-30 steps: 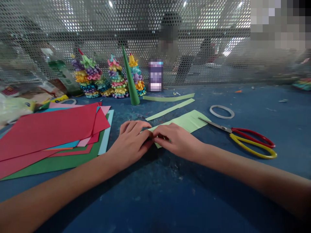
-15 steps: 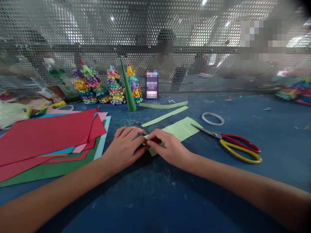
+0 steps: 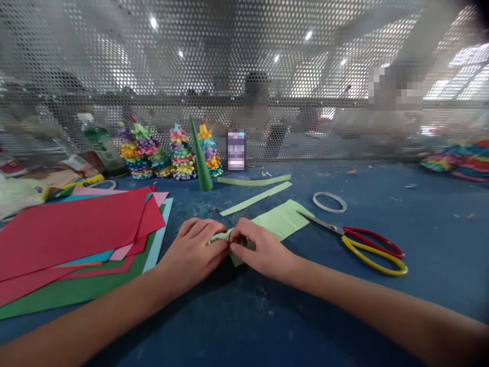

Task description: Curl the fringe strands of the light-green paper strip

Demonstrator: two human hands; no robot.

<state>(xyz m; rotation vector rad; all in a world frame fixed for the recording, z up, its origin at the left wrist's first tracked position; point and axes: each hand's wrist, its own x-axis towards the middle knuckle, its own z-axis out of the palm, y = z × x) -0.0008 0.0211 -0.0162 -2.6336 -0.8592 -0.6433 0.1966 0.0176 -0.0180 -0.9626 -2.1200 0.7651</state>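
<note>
My left hand (image 3: pixel 196 250) and my right hand (image 3: pixel 263 250) meet in the middle of the blue table, their fingertips pinched together. Between them is a light green paper strip (image 3: pixel 219 236), mostly hidden by the fingers. Beneath and beyond my right hand lies a wider light green paper sheet (image 3: pixel 284 219), creased on its surface. Scissors (image 3: pixel 338 231) with one red and one yellow handle rest partly open, their tip on the sheet's right end. Two narrow cut light green strips (image 3: pixel 255 199) lie farther back.
Coloured paper sheets (image 3: pixel 76 229) are stacked at left. A green paper cone (image 3: pixel 201 163) stands before several ruffled paper trees (image 3: pixel 181 158). Behind them are a phone (image 3: pixel 236 152), a bottle (image 3: pixel 101 142) and a perforated metal screen (image 3: pixel 324 132). A tape ring (image 3: pixel 329 202) lies at right.
The whole scene sits lower in view as the head tilts up. Both hands stay pinched together, and more of the light green strip shows beside the left fingers.
</note>
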